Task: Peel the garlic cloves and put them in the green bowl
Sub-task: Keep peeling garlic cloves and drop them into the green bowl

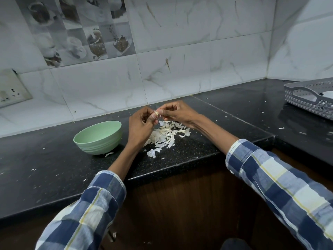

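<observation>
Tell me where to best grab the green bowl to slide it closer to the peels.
Grip the bowl by its rim on the right side, nearest the left hand. It stands upright with an open, thin rim and steep ribbed walls, so pinching the rim is likely easiest.

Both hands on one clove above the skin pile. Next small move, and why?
Probably keep stripping skin: the left hand and right hand pinch a small garlic clove that seems partly skinned, above the white pile of papery peels. Once bare, drop it into the pale green ribbed bowl on the left.
</observation>
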Available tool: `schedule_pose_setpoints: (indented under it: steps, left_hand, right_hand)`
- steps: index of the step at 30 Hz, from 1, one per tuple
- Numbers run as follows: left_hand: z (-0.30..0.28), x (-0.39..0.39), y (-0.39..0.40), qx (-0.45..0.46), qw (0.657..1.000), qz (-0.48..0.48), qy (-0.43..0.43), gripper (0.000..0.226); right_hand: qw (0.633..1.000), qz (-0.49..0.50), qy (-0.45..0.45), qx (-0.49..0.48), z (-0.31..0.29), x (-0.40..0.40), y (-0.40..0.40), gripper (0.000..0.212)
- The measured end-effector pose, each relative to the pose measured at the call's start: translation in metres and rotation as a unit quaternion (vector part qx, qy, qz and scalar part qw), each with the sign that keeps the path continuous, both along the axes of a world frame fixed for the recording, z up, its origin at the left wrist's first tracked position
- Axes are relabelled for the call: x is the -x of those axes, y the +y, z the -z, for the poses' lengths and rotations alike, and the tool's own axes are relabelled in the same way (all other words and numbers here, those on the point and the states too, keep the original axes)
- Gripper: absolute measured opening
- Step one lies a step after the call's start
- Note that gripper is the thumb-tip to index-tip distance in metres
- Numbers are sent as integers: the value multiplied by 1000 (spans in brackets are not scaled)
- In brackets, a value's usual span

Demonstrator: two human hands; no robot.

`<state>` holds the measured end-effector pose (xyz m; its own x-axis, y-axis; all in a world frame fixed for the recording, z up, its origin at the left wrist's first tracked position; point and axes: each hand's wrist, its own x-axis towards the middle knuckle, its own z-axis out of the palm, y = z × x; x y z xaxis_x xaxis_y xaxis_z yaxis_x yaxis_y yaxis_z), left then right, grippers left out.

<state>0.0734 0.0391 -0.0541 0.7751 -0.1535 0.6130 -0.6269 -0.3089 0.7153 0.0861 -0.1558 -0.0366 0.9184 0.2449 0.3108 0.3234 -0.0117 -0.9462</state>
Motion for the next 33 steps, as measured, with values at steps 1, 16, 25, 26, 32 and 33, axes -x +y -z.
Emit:
schedule_pose_setpoints:
  steps: [1, 16, 25, 26, 32, 33]
  left_hand:
    - [0, 0, 0, -2, 1000, -5, -1, 16]
    - [1, -4, 0, 17, 1000, -24, 8, 11]
    - [3, -6, -3, -3, 1000, -28, 1, 16]
    - [3, -6, -4, -8, 1000, -29, -3, 17]
    - [6, -5, -5, -44, 998, -39, -33, 16]
    - [6, -5, -5, -47, 998, -39, -34, 16]
  right_hand:
    - [1000, 7, -10, 13, 0, 1, 1, 14]
    - [994, 50, -79, 64, -3, 6, 5, 26]
    - [997, 41, -55, 46, -4, 7, 8, 30]
    - [996, 46, -55, 44, -4, 7, 7, 29]
    - [997, 41, -47, 36, -4, 5, 6, 23]
    - [998, 32, -42, 38, -5, 5, 7, 23]
